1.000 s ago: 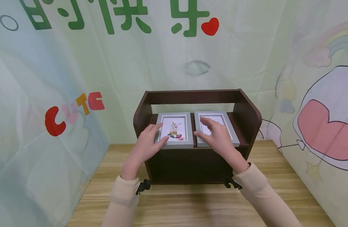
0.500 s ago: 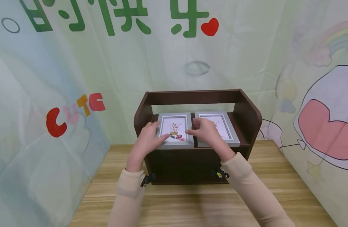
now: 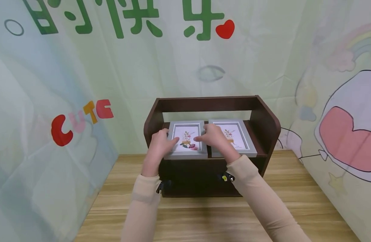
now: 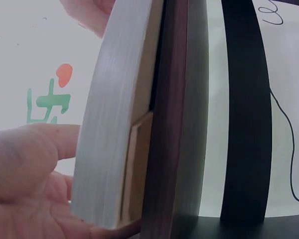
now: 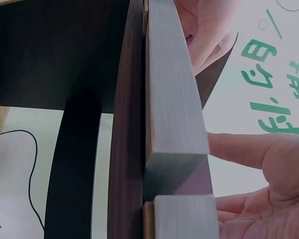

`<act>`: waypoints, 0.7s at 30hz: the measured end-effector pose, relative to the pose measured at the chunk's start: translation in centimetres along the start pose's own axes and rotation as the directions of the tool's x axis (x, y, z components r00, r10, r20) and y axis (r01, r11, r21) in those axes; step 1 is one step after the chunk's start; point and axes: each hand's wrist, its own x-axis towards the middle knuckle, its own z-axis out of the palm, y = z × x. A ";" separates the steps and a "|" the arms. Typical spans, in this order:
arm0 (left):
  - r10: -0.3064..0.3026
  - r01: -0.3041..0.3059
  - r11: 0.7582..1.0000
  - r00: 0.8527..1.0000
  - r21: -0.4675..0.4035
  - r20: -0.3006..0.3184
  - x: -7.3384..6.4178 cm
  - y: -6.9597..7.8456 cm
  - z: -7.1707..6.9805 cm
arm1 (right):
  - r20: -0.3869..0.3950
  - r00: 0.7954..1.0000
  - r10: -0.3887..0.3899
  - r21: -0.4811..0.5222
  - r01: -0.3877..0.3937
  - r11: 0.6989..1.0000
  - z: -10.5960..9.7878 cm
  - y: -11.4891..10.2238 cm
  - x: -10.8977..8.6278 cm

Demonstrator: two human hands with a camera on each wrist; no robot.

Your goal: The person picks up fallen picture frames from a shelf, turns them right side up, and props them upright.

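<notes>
Centrally in the head view, the left picture frame [image 3: 186, 138] lies on the brown shelf [image 3: 206, 103]. The left hand [image 3: 159, 143] grips its left edge, thumb over the face; the right hand [image 3: 215, 137] spans its right border, thumb and fingers parted, and whether it grasps, I cannot tell.

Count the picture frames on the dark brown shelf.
2. The left picture frame lies between the left hand and right hand; the right picture frame lies beside it, partly hidden by the right hand.
</notes>
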 end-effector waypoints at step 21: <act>-0.061 0.059 0.997 0.997 -0.041 -0.055 0.5 0.3 0.3 | 0.020 0.998 0.052 -0.025 -0.051 0.998 -0.2 -0.4 0.6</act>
